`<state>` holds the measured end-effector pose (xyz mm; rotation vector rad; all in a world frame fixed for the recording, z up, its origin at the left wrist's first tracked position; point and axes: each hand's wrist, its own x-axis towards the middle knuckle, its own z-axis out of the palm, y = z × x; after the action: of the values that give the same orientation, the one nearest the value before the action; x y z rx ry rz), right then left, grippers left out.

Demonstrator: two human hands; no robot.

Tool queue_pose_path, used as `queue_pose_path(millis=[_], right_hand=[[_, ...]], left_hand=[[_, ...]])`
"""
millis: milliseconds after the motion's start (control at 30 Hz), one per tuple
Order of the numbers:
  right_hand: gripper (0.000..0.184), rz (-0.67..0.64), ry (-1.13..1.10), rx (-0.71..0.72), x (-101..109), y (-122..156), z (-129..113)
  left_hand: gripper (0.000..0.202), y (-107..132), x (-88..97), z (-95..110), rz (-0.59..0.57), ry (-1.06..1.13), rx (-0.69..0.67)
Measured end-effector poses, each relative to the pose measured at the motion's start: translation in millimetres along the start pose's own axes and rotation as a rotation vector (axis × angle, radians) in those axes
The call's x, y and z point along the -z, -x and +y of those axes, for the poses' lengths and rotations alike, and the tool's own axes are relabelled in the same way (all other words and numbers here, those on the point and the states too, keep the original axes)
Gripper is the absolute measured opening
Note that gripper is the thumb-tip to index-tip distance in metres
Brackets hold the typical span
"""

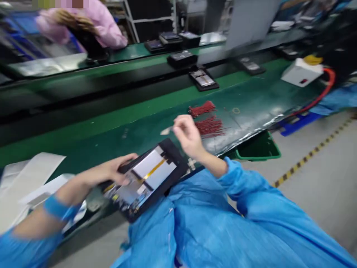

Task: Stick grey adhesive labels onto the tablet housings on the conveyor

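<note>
My left hand (114, 171) grips the edge of an open tablet frame (146, 178), which has a black border and exposed internals with a gold strip. The frame rests tilted against my blue-sleeved lap. My right hand (188, 136) is raised above the green belt with its fingertips pinched together, and nothing shows between them. Just beyond those fingers lie two bundles of thin red wires (209, 126) on the belt. A small pale scrap (166, 131) lies close to my right fingertips.
Several dark tablet units (203, 79) sit along the green conveyor. A co-worker in a pink jacket (83, 22) works across it. White sheets (30, 182) lie at left, a white box (302, 72) with a red cable at right, and a green bin (258, 147) below the belt edge.
</note>
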<state>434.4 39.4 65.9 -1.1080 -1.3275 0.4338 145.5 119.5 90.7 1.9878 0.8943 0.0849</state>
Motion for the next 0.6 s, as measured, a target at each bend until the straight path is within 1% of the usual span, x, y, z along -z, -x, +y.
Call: queue_pose_path(millis=[33, 67, 100, 133, 167, 200, 233, 267, 300, 333, 367, 400, 433, 467, 500, 567, 600], right_hand=[[0.021, 0.048, 0.006, -0.064, 10.0, 6.5, 12.6], [0.023, 0.055, 0.003, -0.117, 15.8, 12.7, 23.8], [0.026, 0.049, -0.016, -0.164, 17.9, 18.3, 33.2], [0.029, 0.029, -0.046, -0.204, 16.6, 22.9, 40.8], [0.033, -0.003, -0.086, -0.238, 12.8, 26.4, 47.1], [0.037, -0.031, -0.127, -0.268, 7.2, 28.7, 52.5], [0.041, -0.053, -0.163, -0.294, 0.9, 29.8, 57.3], [0.044, -0.064, -0.191, -0.318, -5.1, 30.3, 61.7], [0.046, -0.067, -0.215, -0.341, -10.1, 30.4, 65.8], [0.048, -0.068, -0.236, -0.364, -13.6, 30.6, 69.6], [0.049, -0.073, -0.255, -0.384, -15.2, 31.1, 72.8], [0.048, -0.086, -0.269, -0.402, -15.1, 32.1, 75.5], [0.047, -0.102, -0.275, -0.412, -13.6, 33.6, 77.4], [0.045, -0.117, -0.267, -0.41, -11.1, 35.5, 78.5], [0.041, -0.134, -0.243, -0.397, -8.3, 37.4, 78.6], [0.033, -0.173, -0.162, -0.343, -3.7, 40.2, 76.1], [0.03, -0.192, -0.108, -0.308, -2.6, 40.8, 73.7]], left_hand=[[0.065, -2.4, 8.8, -8.1, -0.164, 0.093, 0.082], [0.069, -10.8, 18.4, -14.2, -0.337, 0.191, 0.172], [0.07, -23.6, 27.7, -18.0, -0.448, 0.221, 0.232], [0.067, -38.6, 35.6, -19.4, -0.507, 0.168, 0.242], [0.065, -53.2, 40.9, -18.4, -0.534, 0.066, 0.236], [0.066, -64.7, 42.6, -15.3, -0.537, -0.055, 0.219], [0.068, -71.1, 40.1, -10.4, -0.498, -0.185, 0.193], [0.07, -71.3, 33.1, -4.5, -0.415, -0.311, 0.168], [0.07, -65.0, 21.8, 1.8, -0.292, -0.424, 0.137], [0.066, -52.8, 6.4, 8.1, -0.117, -0.535, 0.106], [0.056, -36.0, -12.1, 13.7, 0.06, -0.624, 0.081], [0.047, -16.4, -32.9, 18.2, 0.199, -0.686, 0.057], [0.038, 4.3, -54.7, 21.3, 0.289, -0.738, 0.05], [0.03, 24.2, -76.1, 22.7, 0.32, -0.772, 0.066], [0.027, 41.9, -96.0, 22.3, 0.286, -0.772, 0.122], [0.04, 67.1, -127.0, 17.4, 0.189, -0.729, 0.292], [0.046, 73.7, -137.1, 13.7, 0.156, -0.692, 0.368]])
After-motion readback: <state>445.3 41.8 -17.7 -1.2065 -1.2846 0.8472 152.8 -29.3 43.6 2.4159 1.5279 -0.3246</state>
